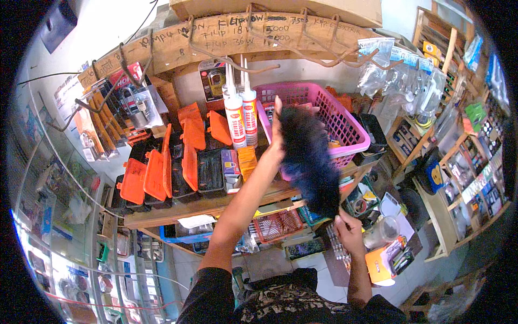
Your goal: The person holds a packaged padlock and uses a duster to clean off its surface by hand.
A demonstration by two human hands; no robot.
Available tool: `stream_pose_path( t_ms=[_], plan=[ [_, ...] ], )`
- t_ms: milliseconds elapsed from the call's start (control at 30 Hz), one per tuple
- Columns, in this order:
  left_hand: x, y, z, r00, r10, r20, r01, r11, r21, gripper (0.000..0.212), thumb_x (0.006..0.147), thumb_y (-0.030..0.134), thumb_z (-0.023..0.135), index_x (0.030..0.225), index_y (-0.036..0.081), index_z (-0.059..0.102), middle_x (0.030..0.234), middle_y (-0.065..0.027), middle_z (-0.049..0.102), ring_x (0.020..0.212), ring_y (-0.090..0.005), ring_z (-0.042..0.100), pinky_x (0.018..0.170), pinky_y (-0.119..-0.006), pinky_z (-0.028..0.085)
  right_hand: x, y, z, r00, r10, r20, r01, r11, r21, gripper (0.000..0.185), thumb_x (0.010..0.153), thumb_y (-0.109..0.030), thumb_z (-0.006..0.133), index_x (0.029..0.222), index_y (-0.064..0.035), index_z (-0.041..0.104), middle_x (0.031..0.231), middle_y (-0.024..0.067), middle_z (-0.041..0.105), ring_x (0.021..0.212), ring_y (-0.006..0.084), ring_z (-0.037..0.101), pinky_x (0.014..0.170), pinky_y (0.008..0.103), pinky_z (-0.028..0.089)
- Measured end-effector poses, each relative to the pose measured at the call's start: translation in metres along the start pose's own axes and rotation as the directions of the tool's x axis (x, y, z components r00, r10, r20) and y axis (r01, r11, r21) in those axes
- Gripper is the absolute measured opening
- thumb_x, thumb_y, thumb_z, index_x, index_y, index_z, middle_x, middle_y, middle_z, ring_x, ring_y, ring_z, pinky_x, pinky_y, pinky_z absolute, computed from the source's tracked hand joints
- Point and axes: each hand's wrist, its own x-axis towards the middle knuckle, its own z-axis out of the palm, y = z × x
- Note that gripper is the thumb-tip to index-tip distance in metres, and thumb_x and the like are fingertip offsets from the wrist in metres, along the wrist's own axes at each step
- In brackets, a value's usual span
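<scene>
In the head view my right hand (pixel 350 233) grips the lower end of a dark feather duster (pixel 309 158), low and right of the middle. The duster's bushy, blurred head slants up and left, in front of a pink plastic basket (pixel 344 121). My left hand (pixel 277 137) is raised at the basket's near left side, thumb upward. Its fingertips show past the duster's right edge, fingers apart, while the duster hides the palm. Whether that palm touches the duster I cannot tell. Small packaged goods lie in the basket, partly covered.
White silicone sealant tubes (pixel 239 117) stand left of the basket on a wooden shelf (pixel 178 212). Black boxes with orange lids (pixel 156 174) line its left part. Bent metal hooks (pixel 238 65) jut from a marked wooden beam (pixel 251 36) overhead. A glass case (pixel 60 227) stands left.
</scene>
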Motion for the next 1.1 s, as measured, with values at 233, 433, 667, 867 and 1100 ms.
stream_pose_path(
  t_ms=[233, 433, 667, 867, 1100],
  plan=[
    [-0.011, -0.004, 0.051, 0.962, 0.004, -0.274, -0.032, 0.995, -0.097, 0.089, 0.082, 0.080, 0.031, 0.120, 0.004, 0.057, 0.108, -0.0204, 0.064, 0.089, -0.0361, 0.064, 0.080, -0.050, 0.051, -0.004, -0.001, -0.005, 0.990, 0.136, -0.023, -0.135, 0.989, 0.058, 0.033, 0.095, -0.013, 0.056, 0.124, 0.0035, 0.057, 0.065, -0.0039, 0.050, 0.053, 0.0035, 0.042, 0.049, 0.0215, 0.036],
    [-0.013, -0.005, 0.062, 0.927, 0.017, -0.374, 0.019, 0.995, 0.094, 0.109, 0.068, 0.092, 0.030, 0.126, 0.003, 0.055, 0.114, -0.0184, 0.063, 0.098, -0.0384, 0.063, 0.088, -0.051, 0.050, -0.007, -0.012, -0.004, 0.982, 0.126, -0.140, -0.120, 0.992, 0.049, 0.034, 0.095, -0.013, 0.056, 0.124, 0.0043, 0.057, 0.063, -0.0026, 0.051, 0.055, 0.0046, 0.045, 0.050, 0.0222, 0.038],
    [-0.010, -0.008, 0.052, 0.969, -0.029, -0.247, 0.021, 0.999, -0.035, 0.094, 0.078, 0.083, 0.034, 0.124, 0.004, 0.056, 0.110, -0.0187, 0.065, 0.095, -0.0337, 0.065, 0.086, -0.049, 0.052, -0.005, -0.026, -0.022, 0.983, 0.111, -0.147, -0.119, 0.992, -0.048, 0.033, 0.094, -0.013, 0.057, 0.124, 0.0021, 0.058, 0.062, -0.0017, 0.052, 0.054, 0.0052, 0.047, 0.050, 0.0226, 0.039],
    [0.002, -0.017, 0.027, 0.962, 0.031, -0.272, 0.002, 0.993, 0.122, 0.061, 0.091, 0.059, 0.047, 0.121, 0.007, 0.056, 0.095, -0.0155, 0.066, 0.087, -0.0285, 0.068, 0.075, -0.042, 0.057, -0.005, -0.015, -0.028, 0.927, 0.086, -0.365, -0.101, 0.995, -0.023, 0.029, 0.094, -0.015, 0.058, 0.117, 0.0020, 0.062, 0.067, -0.0030, 0.054, 0.053, 0.0045, 0.045, 0.048, 0.0220, 0.038],
    [-0.003, -0.018, 0.020, 0.885, 0.155, -0.439, 0.007, 0.938, 0.345, 0.045, 0.099, 0.045, 0.041, 0.117, 0.008, 0.057, 0.091, -0.0096, 0.067, 0.077, -0.0214, 0.066, 0.072, -0.037, 0.057, -0.014, -0.015, -0.027, 0.943, 0.153, -0.294, -0.158, 0.987, 0.007, 0.026, 0.095, -0.014, 0.057, 0.112, 0.0053, 0.061, 0.062, -0.0027, 0.050, 0.053, 0.0047, 0.044, 0.047, 0.0220, 0.036]
  ],
)
